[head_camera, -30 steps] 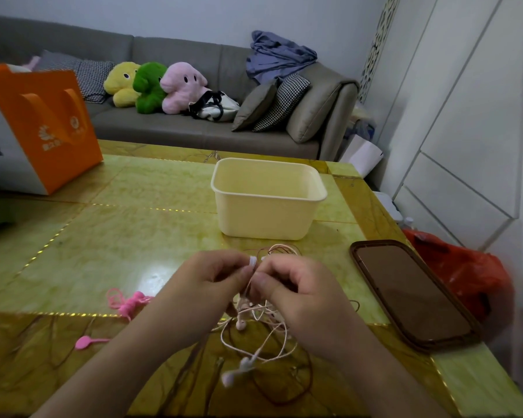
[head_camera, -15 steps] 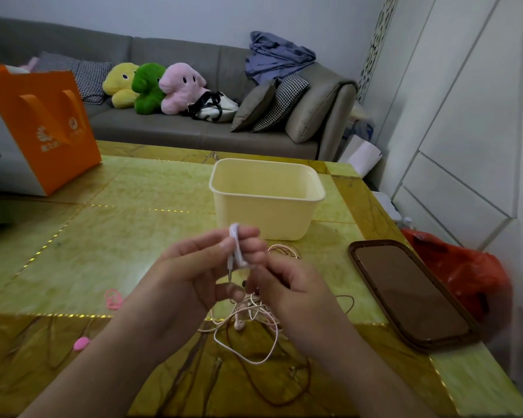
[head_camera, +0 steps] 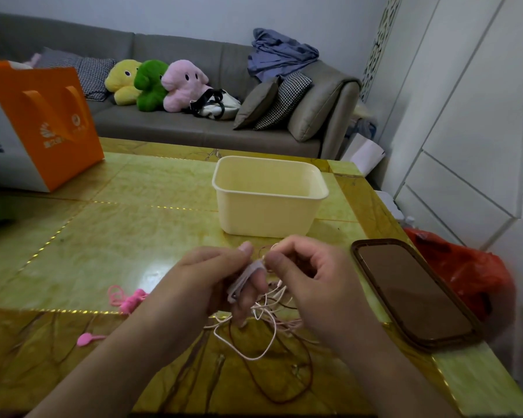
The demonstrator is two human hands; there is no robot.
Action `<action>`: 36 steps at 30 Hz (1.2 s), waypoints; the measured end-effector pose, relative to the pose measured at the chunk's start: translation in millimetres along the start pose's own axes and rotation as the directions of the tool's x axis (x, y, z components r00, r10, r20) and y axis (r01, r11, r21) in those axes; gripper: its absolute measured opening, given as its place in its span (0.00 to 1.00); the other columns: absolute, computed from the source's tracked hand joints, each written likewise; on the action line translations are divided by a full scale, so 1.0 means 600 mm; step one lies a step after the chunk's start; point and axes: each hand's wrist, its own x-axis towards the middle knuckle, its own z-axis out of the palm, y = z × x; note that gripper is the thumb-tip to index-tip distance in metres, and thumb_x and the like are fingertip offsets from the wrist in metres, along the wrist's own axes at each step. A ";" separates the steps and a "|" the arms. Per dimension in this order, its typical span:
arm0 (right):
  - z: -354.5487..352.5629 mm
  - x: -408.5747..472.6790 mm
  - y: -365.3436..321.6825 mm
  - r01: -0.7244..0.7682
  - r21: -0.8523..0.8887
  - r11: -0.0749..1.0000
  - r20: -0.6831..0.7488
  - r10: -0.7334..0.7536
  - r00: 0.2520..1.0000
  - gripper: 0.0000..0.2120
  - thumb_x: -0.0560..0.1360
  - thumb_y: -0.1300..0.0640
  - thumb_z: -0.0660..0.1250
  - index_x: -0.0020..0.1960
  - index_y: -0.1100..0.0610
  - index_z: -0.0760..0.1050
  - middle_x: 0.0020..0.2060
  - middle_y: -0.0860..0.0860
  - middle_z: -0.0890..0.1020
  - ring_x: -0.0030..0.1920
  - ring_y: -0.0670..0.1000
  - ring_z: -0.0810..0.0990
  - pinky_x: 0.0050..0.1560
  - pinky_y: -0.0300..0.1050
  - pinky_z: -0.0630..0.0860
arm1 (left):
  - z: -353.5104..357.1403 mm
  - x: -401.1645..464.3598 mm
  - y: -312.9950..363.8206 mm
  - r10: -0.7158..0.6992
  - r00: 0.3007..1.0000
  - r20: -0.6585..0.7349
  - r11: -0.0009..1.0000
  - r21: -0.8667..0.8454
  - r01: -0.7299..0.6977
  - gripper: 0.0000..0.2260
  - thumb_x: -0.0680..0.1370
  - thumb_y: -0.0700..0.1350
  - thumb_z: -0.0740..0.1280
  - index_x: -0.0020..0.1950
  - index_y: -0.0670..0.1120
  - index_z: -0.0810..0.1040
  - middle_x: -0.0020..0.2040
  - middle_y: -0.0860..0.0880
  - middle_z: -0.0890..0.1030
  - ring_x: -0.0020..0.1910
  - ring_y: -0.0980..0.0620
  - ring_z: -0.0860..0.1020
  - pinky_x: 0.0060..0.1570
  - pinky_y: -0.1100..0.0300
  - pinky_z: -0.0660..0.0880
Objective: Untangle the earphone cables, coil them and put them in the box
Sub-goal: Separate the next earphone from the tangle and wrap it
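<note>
I see both hands raised just above the table (head_camera: 109, 242), at 6 o'clock from the box (head_camera: 269, 203). Left hand (head_camera: 206, 285): fingers curled around a pale earphone piece (head_camera: 245, 280). Right hand (head_camera: 311, 282): thumb and forefinger pinching the earphone cables (head_camera: 263, 324), which trail in a white-and-brown tangle onto the table. Phone (head_camera: 411, 291) at 3 o'clock. 2 pink cable ties (head_camera: 127, 300) at 9 o'clock.

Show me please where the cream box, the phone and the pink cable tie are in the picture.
cream box (head_camera: 266, 212): head view, on its front wall.
phone (head_camera: 411, 292): head view, on the middle of its dark screen.
pink cable tie (head_camera: 85, 339): head view, on its round head, left of the hands.
</note>
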 end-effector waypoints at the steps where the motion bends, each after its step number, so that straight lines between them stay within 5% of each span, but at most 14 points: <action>1: 0.003 0.001 0.007 -0.013 0.003 1.000 -0.001 0.013 1.000 0.10 0.82 0.58 0.71 0.42 0.56 0.82 0.30 0.55 0.77 0.30 0.43 0.71 0.32 0.40 0.68 | 0.002 -0.001 0.003 0.004 1.000 0.015 0.991 -0.137 -0.002 0.19 0.84 0.48 0.62 0.44 0.36 0.84 0.33 0.41 0.77 0.30 0.47 0.75 0.29 0.58 0.73; 4: 0.016 -0.003 0.021 -0.044 -0.047 0.998 0.048 0.046 0.998 0.09 0.85 0.56 0.68 0.47 0.56 0.83 0.30 0.47 0.76 0.30 0.42 0.71 0.35 0.41 0.67 | 0.003 0.000 0.010 0.050 0.999 -0.011 0.948 -0.313 -0.051 0.15 0.80 0.42 0.62 0.56 0.36 0.86 0.47 0.39 0.85 0.43 0.48 0.84 0.30 0.57 0.77; 7: 0.031 -0.009 0.019 -0.094 -0.100 0.991 0.097 0.103 0.990 0.08 0.85 0.59 0.66 0.52 0.54 0.83 0.31 0.47 0.81 0.28 0.42 0.77 0.33 0.41 0.72 | 0.000 0.005 0.003 0.080 0.992 -0.101 0.972 -0.210 -0.100 0.12 0.79 0.40 0.68 0.61 0.39 0.85 0.57 0.38 0.86 0.52 0.46 0.85 0.34 0.56 0.80; 11: 0.045 -0.013 0.017 -0.071 -0.202 0.977 0.059 0.085 0.995 0.09 0.84 0.58 0.64 0.48 0.52 0.82 0.34 0.51 0.84 0.32 0.47 0.85 0.37 0.54 0.80 | 0.006 0.007 -0.008 0.146 0.964 -0.220 0.988 -0.020 -0.154 0.11 0.83 0.37 0.64 0.61 0.41 0.84 0.53 0.42 0.88 0.54 0.47 0.87 0.40 0.58 0.83; 16: 0.048 -0.017 0.010 -0.049 -0.270 0.962 -0.043 0.039 0.998 0.10 0.83 0.58 0.67 0.44 0.53 0.82 0.27 0.45 0.79 0.29 0.44 0.78 0.32 0.37 0.69 | 0.010 0.008 -0.008 0.181 0.950 -0.254 0.983 0.082 -0.165 0.11 0.84 0.37 0.63 0.62 0.43 0.84 0.54 0.46 0.89 0.57 0.50 0.86 0.60 0.57 0.82; 19: 0.055 -0.023 0.004 -0.011 -0.297 0.955 -0.100 -0.020 0.995 0.08 0.83 0.54 0.68 0.45 0.49 0.78 0.32 0.46 0.81 0.34 0.48 0.82 0.35 0.47 0.76 | 0.016 0.008 -0.009 0.176 0.946 -0.271 0.984 0.085 -0.158 0.12 0.84 0.37 0.63 0.63 0.44 0.83 0.54 0.47 0.89 0.58 0.51 0.86 0.63 0.60 0.79; 23: 0.066 -0.034 -0.001 0.070 -0.252 0.965 -0.080 -0.092 0.992 0.08 0.82 0.52 0.70 0.48 0.46 0.71 0.36 0.47 0.82 0.36 0.50 0.84 0.36 0.55 0.79 | 0.021 0.009 -0.014 0.139 0.947 -0.288 0.990 0.014 -0.141 0.12 0.85 0.36 0.63 0.62 0.43 0.84 0.54 0.45 0.89 0.53 0.48 0.87 0.50 0.60 0.83; 27: 0.056 -0.036 -0.013 0.179 -0.171 0.969 0.036 -0.175 0.984 0.03 0.82 0.54 0.70 0.51 0.52 0.77 0.40 0.46 0.85 0.38 0.51 0.85 0.38 0.55 0.80 | 0.011 0.011 -0.017 0.075 0.949 -0.306 0.993 -0.059 -0.098 0.12 0.83 0.35 0.63 0.57 0.42 0.86 0.50 0.42 0.88 0.47 0.48 0.86 0.43 0.60 0.82; 29: 0.046 -0.033 -0.012 0.193 -0.180 0.964 -0.034 -0.202 0.979 0.03 0.83 0.58 0.69 0.50 0.53 0.79 0.40 0.46 0.85 0.38 0.51 0.85 0.37 0.54 0.80 | 0.007 0.013 -0.013 0.038 0.954 -0.299 0.983 -0.160 -0.090 0.13 0.82 0.33 0.61 0.56 0.38 0.85 0.48 0.40 0.87 0.42 0.47 0.84 0.40 0.60 0.80; 32: 0.038 -0.022 0.007 -0.017 -0.094 0.995 -0.195 -0.001 0.981 0.08 0.82 0.61 0.67 0.49 0.49 0.80 0.39 0.50 0.85 0.38 0.51 0.84 0.38 0.53 0.81 | 0.007 0.015 -0.006 0.017 0.965 -0.263 0.951 -0.294 -0.097 0.13 0.82 0.39 0.60 0.53 0.34 0.83 0.41 0.41 0.81 0.37 0.50 0.78 0.37 0.60 0.76; 36: 0.044 -0.005 0.007 -0.354 0.324 0.877 0.077 0.348 0.934 0.09 0.84 0.60 0.66 0.55 0.52 0.86 0.45 0.55 0.88 0.46 0.55 0.87 0.45 0.52 0.82 | 0.013 0.012 -0.006 0.017 0.978 -0.209 0.958 -0.277 -0.076 0.14 0.83 0.48 0.62 0.49 0.39 0.80 0.38 0.45 0.75 0.31 0.52 0.73 0.27 0.59 0.70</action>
